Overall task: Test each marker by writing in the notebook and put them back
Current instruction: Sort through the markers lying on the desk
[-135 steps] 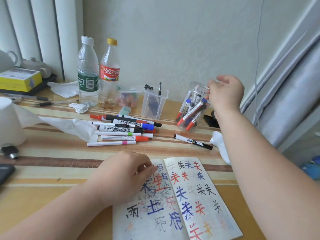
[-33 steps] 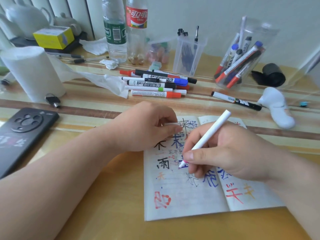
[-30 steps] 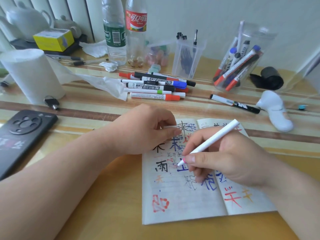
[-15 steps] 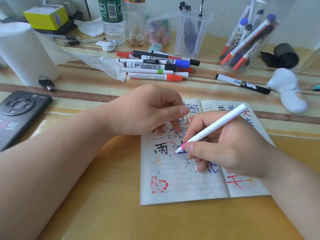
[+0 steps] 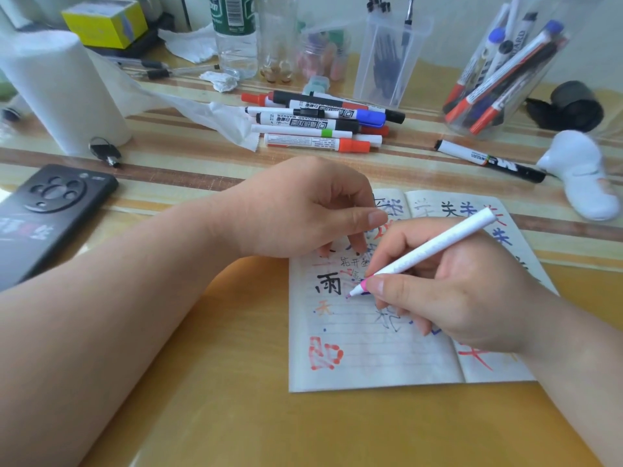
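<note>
One open notebook [image 5: 371, 358] is lying on the yellow table [image 5: 236, 416], its two pages carrying black, blue and red characters. The right hand [image 5: 465, 291] is gripping one white marker [image 5: 435, 246] in a writing hold, setting its pink tip on the left page. The left hand [image 5: 296, 210] is resting curled fingertips on that page's upper part, just beside the right hand; whether it is enclosing anything is hidden. Farther back, one black-and-white marker [image 5: 488, 160] is lying alone, a pile of at least six markers [image 5: 317, 124] is lying beyond, and one clear jar [image 5: 499, 72] is holding several more. Compared with 4.5 s earlier, the right hand has left the jar, and the pink-banded marker is no longer lying at the pile's near edge
</note>
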`<action>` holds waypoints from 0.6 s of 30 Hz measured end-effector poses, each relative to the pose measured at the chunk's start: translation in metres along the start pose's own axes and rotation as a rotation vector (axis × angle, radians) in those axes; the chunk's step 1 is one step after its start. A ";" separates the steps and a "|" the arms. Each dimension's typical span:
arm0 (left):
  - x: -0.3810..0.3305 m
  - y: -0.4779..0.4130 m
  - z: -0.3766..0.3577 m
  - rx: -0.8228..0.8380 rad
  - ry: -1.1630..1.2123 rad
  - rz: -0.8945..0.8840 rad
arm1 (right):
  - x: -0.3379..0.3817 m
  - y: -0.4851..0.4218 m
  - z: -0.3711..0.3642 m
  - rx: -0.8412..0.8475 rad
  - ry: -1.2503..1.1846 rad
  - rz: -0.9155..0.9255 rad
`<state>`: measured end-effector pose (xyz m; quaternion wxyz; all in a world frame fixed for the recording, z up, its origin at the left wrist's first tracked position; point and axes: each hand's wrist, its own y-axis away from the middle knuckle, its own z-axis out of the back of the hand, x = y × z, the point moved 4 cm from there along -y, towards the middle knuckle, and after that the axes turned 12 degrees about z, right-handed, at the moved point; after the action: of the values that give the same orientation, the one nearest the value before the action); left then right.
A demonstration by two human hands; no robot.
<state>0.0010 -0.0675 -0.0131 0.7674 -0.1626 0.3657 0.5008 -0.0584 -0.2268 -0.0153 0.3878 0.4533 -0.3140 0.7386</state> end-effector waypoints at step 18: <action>0.002 0.000 -0.002 0.002 0.009 -0.052 | -0.004 0.000 0.000 -0.004 0.121 -0.029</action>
<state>0.0009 -0.0673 -0.0159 0.7787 -0.1735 0.3656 0.4794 -0.0575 -0.2276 -0.0189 0.4178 0.4116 -0.2847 0.7582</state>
